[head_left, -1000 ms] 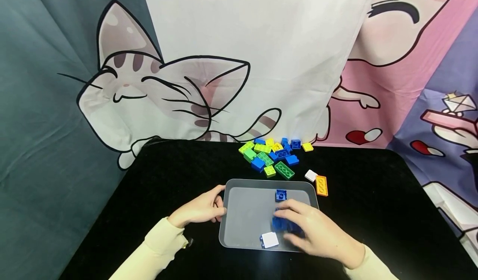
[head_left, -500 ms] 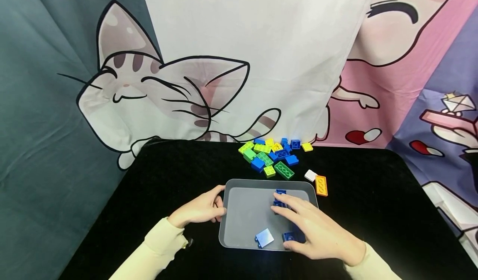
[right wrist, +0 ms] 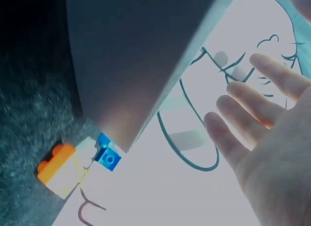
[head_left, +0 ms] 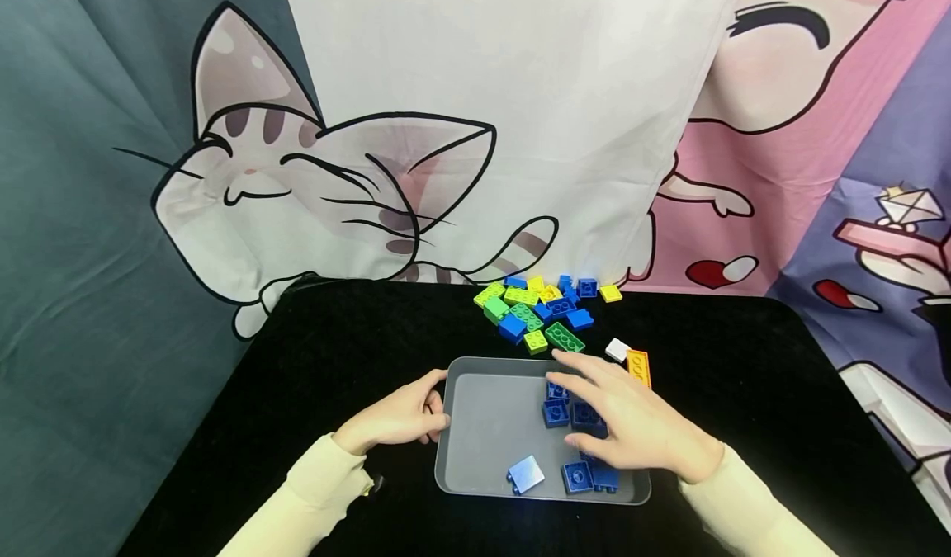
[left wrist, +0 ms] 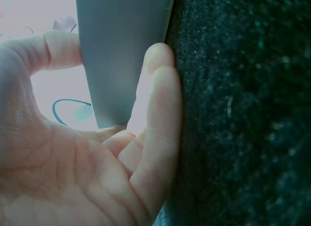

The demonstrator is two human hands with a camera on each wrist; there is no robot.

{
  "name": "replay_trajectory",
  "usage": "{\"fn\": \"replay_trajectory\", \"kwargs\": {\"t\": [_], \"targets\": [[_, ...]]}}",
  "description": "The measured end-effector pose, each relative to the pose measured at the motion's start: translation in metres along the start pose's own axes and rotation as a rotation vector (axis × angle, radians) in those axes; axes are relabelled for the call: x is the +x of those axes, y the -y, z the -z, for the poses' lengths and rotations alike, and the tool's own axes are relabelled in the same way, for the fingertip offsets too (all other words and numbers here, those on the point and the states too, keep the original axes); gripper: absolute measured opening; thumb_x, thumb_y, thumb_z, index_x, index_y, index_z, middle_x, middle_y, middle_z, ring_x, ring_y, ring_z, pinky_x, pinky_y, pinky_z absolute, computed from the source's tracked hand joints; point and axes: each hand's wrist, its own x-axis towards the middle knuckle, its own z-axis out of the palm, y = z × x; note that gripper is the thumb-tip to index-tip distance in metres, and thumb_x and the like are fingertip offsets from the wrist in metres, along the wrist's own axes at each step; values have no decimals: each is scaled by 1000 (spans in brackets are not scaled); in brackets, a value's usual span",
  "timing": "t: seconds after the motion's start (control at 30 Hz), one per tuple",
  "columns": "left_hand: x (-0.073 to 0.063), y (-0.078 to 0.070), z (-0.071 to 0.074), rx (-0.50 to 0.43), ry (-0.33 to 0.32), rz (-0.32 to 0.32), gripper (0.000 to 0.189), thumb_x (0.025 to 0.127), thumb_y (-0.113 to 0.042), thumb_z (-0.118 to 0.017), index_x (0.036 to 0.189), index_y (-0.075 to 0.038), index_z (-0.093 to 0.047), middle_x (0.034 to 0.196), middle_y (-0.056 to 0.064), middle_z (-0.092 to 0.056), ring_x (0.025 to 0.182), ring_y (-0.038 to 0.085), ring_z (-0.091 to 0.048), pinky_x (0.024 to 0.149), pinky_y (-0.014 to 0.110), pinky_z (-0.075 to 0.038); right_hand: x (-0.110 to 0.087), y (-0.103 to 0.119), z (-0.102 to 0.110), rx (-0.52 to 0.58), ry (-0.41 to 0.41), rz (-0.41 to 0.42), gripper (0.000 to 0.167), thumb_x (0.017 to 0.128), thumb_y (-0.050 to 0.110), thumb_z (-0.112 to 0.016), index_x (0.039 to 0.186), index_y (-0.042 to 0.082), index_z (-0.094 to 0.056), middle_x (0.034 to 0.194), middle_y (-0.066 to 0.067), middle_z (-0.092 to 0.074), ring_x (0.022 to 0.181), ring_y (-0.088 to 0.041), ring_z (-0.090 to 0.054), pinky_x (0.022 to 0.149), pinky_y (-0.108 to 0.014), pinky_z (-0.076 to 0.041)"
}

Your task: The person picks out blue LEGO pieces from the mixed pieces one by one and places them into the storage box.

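A grey tray point(head_left: 490, 425) lies on the black table, holding several dark blue bricks point(head_left: 555, 414) in its right half. Nearer its front rim sits a brick with a pale, whitish face point(head_left: 526, 474). My left hand point(head_left: 401, 408) grips the tray's left edge, thumb at the rim; in the left wrist view its fingers point(left wrist: 163, 109) curl against the tray's outer wall. Over the tray's right side my right hand point(head_left: 635, 421) is held with fingers spread and nothing in its grasp, hiding some bricks and part of the right rim. The right wrist view shows its fingers point(right wrist: 243, 112) extended above the tray.
Behind the tray lies a loose heap of green, yellow and blue bricks point(head_left: 526, 316). A white brick point(head_left: 617, 350) and an orange brick point(head_left: 638, 367) rest near the tray's back right corner. A printed cloth point(head_left: 579, 128) hangs behind the table.
My right hand has shifted blue bricks, spreading them into back and front groups, then lifted back and away. The pale-faced brick slid slightly left and turned. My left hand stays on the tray.
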Motion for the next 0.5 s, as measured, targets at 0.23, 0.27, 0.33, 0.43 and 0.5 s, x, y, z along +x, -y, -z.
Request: {"fn": "replay_trajectory", "kwargs": {"t": [0.23,0.27,0.33,0.43,0.5], "targets": [[0,-1,0,6,5,3,75,91,-11,-65,159,-10,-33,86,6,-66,72,18,-70,64,33,-60,17,-22,6,-18,-6,-41,75,86,47,-80,149,15,-55,163,-11,-42,144,-32,-49,110,-57,-49],[0,-1,0,7,5,2,75,91,-11,-65,159,-10,-33,86,6,-66,72,18,-70,64,32,-60,20,-25,7,-18,-8,-48,75,86,47,-80,149,15,-55,162,-12,-43,143,-33,-50,110,-58,-49],[0,-1,0,10,4,3,75,91,-12,-65,159,-10,-33,85,6,-66,71,18,-70,64,33,-60,24,-32,9,-8,-5,-72,75,87,46,-80,149,14,-55,162,-12,-43,142,-35,-51,111,-60,-47],[0,-1,0,10,3,3,76,91,-12,-66,159,-10,-33,85,6,-66,71,18,-70,64,33,-60,31,-42,11,3,11,-120,74,87,45,-80,149,13,-55,161,-13,-44,142,-38,-50,113,-61,-45],[0,-2,1,6,4,2,76,92,-12,-66,160,-11,-32,85,6,-66,71,18,-70,64,33,-60,35,-49,11,7,20,-155,74,88,44,-79,150,13,-54,161,-14,-44,143,-39,-49,114,-62,-43]]}}
